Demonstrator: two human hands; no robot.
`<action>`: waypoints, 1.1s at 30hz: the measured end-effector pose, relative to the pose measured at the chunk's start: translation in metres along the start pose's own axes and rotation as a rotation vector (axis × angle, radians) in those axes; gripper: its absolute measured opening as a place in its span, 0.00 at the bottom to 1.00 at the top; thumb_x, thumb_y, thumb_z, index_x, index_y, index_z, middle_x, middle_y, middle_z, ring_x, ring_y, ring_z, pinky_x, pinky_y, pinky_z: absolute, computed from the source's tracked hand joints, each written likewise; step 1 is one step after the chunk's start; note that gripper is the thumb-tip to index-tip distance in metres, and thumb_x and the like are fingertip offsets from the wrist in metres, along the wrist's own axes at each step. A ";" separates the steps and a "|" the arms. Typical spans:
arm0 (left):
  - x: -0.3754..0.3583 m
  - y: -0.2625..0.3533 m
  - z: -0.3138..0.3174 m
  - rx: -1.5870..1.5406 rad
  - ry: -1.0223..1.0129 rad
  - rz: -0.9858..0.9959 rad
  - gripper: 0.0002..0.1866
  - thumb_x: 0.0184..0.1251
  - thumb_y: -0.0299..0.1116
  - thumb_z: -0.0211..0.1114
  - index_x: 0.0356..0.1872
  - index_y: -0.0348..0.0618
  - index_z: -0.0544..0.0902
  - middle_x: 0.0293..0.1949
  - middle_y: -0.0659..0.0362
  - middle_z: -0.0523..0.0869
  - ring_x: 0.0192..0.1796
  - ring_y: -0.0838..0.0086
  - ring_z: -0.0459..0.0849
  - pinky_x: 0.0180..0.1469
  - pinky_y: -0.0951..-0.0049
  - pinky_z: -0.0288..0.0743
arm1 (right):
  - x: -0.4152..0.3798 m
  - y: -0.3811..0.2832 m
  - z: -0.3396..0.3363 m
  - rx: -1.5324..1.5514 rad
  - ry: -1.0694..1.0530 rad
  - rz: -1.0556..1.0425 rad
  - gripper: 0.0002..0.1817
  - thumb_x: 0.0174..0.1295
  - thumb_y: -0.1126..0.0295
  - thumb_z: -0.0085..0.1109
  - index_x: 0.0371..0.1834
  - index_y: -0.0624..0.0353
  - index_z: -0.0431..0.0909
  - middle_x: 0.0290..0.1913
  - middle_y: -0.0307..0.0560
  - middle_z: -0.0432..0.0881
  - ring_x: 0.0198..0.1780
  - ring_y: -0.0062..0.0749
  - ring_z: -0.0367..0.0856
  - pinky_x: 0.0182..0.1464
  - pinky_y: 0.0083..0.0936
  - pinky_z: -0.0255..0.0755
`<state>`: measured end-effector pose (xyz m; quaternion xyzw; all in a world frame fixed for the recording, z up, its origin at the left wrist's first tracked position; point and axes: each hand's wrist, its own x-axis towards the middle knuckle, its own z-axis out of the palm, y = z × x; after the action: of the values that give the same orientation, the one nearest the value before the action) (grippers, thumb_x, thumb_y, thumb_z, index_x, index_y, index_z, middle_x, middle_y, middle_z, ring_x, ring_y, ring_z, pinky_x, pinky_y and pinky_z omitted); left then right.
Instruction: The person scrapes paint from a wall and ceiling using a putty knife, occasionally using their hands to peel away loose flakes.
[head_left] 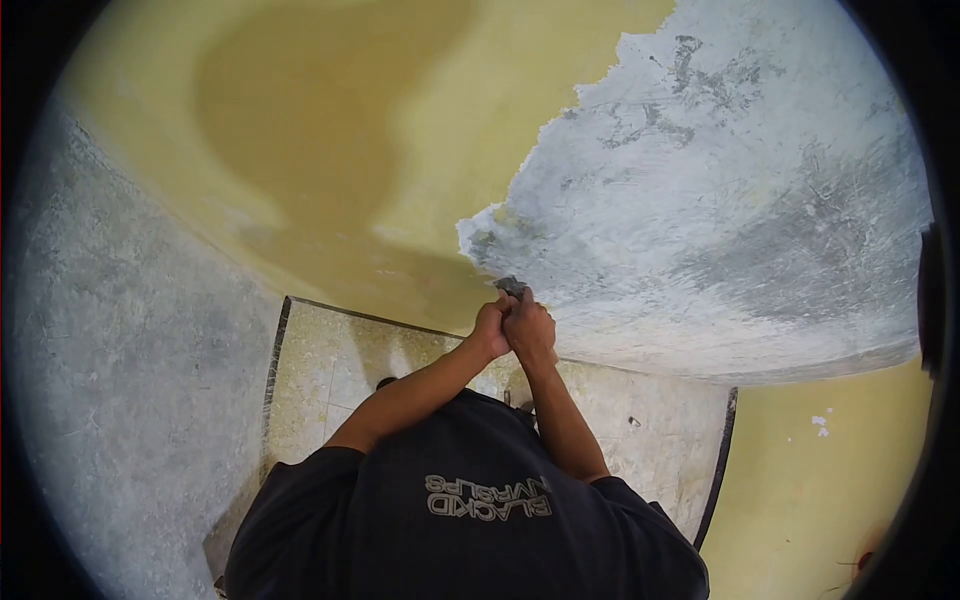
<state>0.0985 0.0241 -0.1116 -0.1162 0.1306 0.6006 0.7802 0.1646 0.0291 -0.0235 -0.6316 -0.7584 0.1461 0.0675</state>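
My left hand point(489, 331) and my right hand point(531, 327) are close together, both closed around a small scraper point(511, 286). Only its dark grey blade end shows above my fingers; the handle is hidden in my grip. The blade is at the wall, near the lower tip of a ragged paint edge. Yellow paint point(450, 150) covers the wall to the left of that edge. On the right lies a bare grey-white patch point(640, 230) with scratch marks and darker smudges.
Below the wall is a pale tiled floor point(640, 400) dusted with yellow flakes and bordered by dark strips. A grey scraped wall point(130, 330) stands at the left, a yellow wall point(820, 470) at the lower right. My shadow falls across the yellow paint.
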 end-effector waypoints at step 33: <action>-0.044 0.036 0.021 0.085 0.181 0.080 0.08 0.68 0.36 0.54 0.29 0.49 0.72 0.28 0.64 0.77 0.36 0.71 0.77 0.48 0.64 0.72 | -0.014 -0.045 0.010 0.259 0.036 0.117 0.19 0.63 0.60 0.45 0.49 0.62 0.69 0.30 0.69 0.79 0.35 0.65 0.79 0.40 0.54 0.72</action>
<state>0.0541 0.0001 -0.0775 -0.1315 0.2302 0.6123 0.7448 0.1225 0.0067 -0.0185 -0.6632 -0.6938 0.2352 0.1534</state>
